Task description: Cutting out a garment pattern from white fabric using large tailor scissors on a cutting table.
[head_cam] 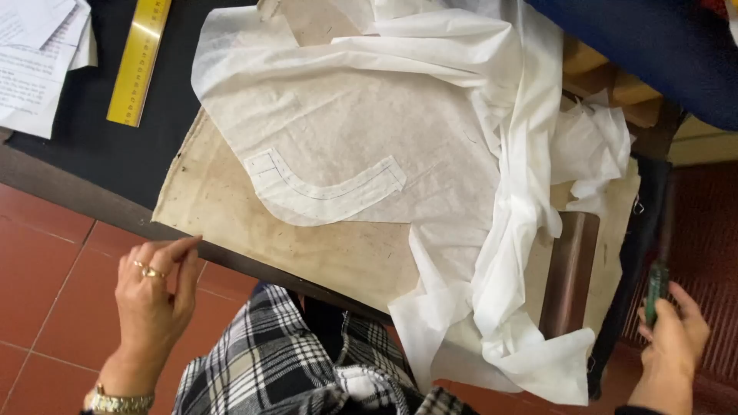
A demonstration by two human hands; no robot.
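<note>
Printed papers (34, 61) and a yellow metal ruler (140, 61) lie on the dark tabletop (115, 150). The left hand (154, 296), ringed, fingers loosely spread, holds nothing at the stained beige pad's (231, 207) edge. Thin white fabric (369, 107), crumpled rightward, carries a curved pattern piece (327, 188). The right hand (673, 338) is closed round a green-handled tool (655, 288) above red floor tiles (46, 269).

Soft, even indoor light, faint shadows, slight motion blur at the edges.
</note>
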